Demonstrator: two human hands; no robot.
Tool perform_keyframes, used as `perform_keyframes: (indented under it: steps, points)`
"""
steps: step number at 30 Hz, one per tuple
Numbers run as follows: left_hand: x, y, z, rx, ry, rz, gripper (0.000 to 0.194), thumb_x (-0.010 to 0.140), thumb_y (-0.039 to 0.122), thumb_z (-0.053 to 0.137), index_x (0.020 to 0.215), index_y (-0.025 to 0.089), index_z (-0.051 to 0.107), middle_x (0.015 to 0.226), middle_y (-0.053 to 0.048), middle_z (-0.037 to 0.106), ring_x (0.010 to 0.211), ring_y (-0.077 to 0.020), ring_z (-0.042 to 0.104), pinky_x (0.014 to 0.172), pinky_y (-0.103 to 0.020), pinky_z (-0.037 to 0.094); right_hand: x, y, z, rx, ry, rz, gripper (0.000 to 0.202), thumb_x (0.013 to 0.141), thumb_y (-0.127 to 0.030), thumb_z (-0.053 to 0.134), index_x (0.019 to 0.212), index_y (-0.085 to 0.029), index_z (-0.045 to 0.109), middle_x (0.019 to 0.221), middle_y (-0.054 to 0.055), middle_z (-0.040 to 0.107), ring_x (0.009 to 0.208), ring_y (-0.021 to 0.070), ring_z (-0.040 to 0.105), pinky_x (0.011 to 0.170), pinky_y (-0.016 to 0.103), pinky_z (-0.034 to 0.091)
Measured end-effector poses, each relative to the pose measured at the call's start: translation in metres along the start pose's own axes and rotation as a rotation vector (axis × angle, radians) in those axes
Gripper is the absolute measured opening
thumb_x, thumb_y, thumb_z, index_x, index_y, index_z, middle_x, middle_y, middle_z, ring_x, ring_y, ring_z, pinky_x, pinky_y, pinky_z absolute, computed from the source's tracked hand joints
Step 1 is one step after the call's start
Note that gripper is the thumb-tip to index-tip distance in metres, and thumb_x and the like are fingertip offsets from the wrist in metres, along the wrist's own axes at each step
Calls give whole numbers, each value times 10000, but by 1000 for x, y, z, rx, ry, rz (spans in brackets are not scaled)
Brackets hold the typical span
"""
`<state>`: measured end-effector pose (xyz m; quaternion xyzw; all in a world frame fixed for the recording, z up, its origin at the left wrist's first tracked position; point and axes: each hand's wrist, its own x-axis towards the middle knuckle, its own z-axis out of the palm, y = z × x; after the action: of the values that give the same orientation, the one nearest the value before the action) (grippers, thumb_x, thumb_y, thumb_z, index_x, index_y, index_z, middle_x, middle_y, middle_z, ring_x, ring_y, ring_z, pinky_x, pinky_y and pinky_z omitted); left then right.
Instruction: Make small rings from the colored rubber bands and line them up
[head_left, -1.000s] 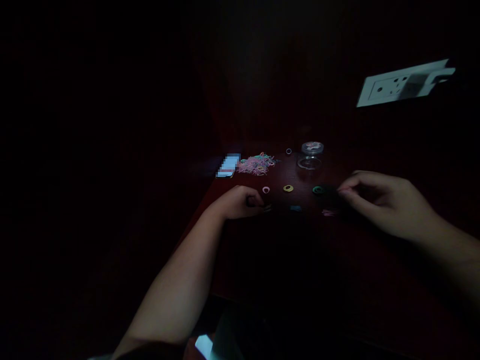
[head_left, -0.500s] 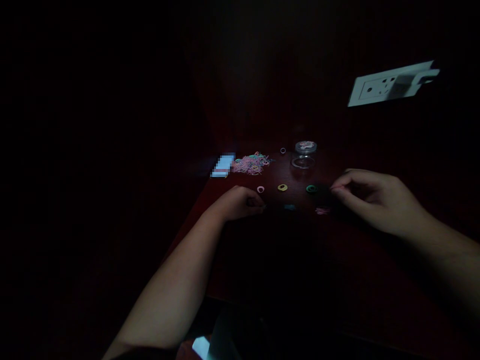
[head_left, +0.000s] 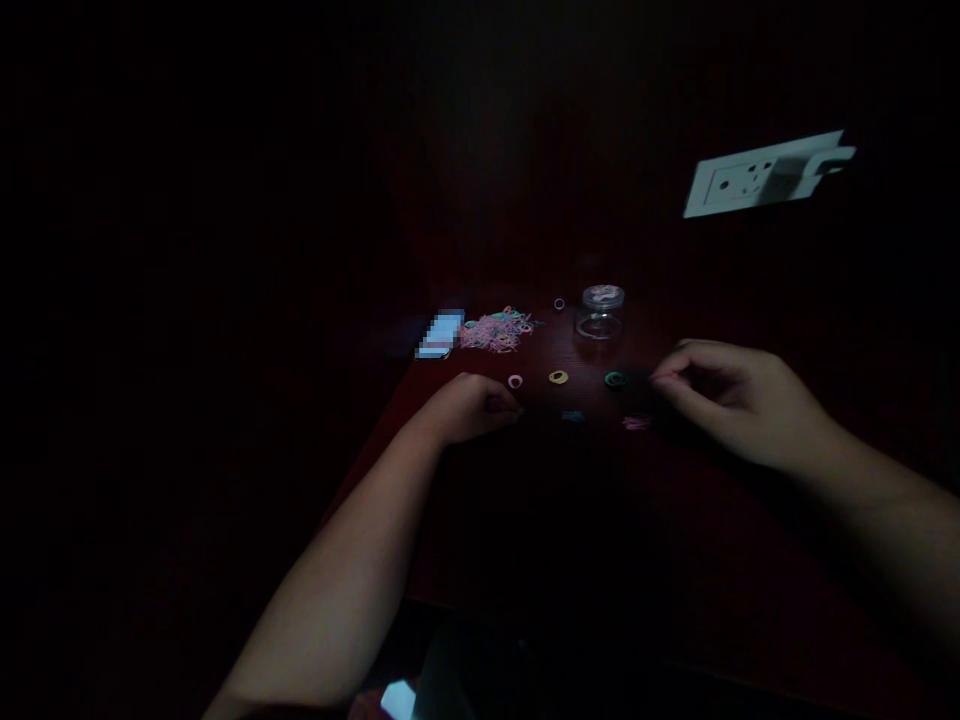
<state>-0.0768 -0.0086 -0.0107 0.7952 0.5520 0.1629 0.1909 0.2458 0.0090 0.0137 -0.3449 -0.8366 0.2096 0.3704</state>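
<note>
Low over the dark red table, my left hand [head_left: 480, 410] has its fingers pinched together; a tiny pale bit shows at the fingertips, too small to name. Just beyond it lies a pink rubber band group [head_left: 515, 381]. My right hand [head_left: 731, 395] pinches thumb and forefinger on a thin pinkish strand that looks like a rubber band. To its left sit green rubber bands [head_left: 615, 379], and further left yellow rubber bands [head_left: 558, 377]. Nearer me are small bunches of blue rubber bands [head_left: 573, 415] and pink-purple rubber bands [head_left: 637, 423].
A heap of mixed rubber bands [head_left: 497, 331] lies beside a lit phone [head_left: 440, 334] at the back left. Behind the green bands stands a clear lidded jar [head_left: 600, 315], with a single purple ring [head_left: 559, 304] near it. A wall socket [head_left: 765, 175] is at upper right.
The whole view has shifted slightly, so table things appear a little further left. Both hands keep their pinched pose and hardly move relative to the rubber bands.
</note>
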Motion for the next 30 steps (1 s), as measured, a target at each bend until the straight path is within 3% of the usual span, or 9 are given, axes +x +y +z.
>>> perform_keyframes:
  steps: [10,15,18,21,24,30]
  points:
    - [-1,1,1,17,33,-62,172,756,340,725,880,223,754,809,-5,742,662,-135,635,586,-243,433,1,6,1,3,12,-43,178,887,-341,603,807,-186,640,697,18,581,600,146,526,552,282,421]
    - [-2,4,0,-13,10,-22,123,804,283,662,861,228,756,839,-6,750,704,-139,655,638,-246,456,1,5,0,8,-2,-38,172,892,-350,595,802,-209,637,698,22,588,598,163,538,554,302,434]
    - [-3,-1,-2,-43,15,-37,157,807,332,667,875,216,749,846,-11,748,716,-146,660,638,-245,468,2,2,0,4,-10,-28,195,894,-357,588,782,-203,628,690,28,587,594,162,538,542,299,430]
    - [1,-14,-3,-21,174,-142,237,862,374,602,947,199,737,864,-28,742,717,-151,655,630,-246,481,2,-1,0,7,-9,-23,210,898,-364,584,793,-189,631,707,34,598,604,155,544,550,291,433]
    - [15,-29,-1,64,377,-249,294,905,304,526,1105,169,695,971,-63,735,784,-163,661,717,-265,516,2,-2,-1,-14,-9,-22,222,901,-365,581,784,-182,627,702,35,596,606,154,545,555,288,432]
    - [57,-36,11,181,449,-253,262,886,236,539,1072,195,719,1161,-90,689,1086,-231,610,996,-332,456,1,1,-1,-29,-20,-25,239,918,-385,562,789,-192,617,718,43,614,628,167,566,575,295,447]
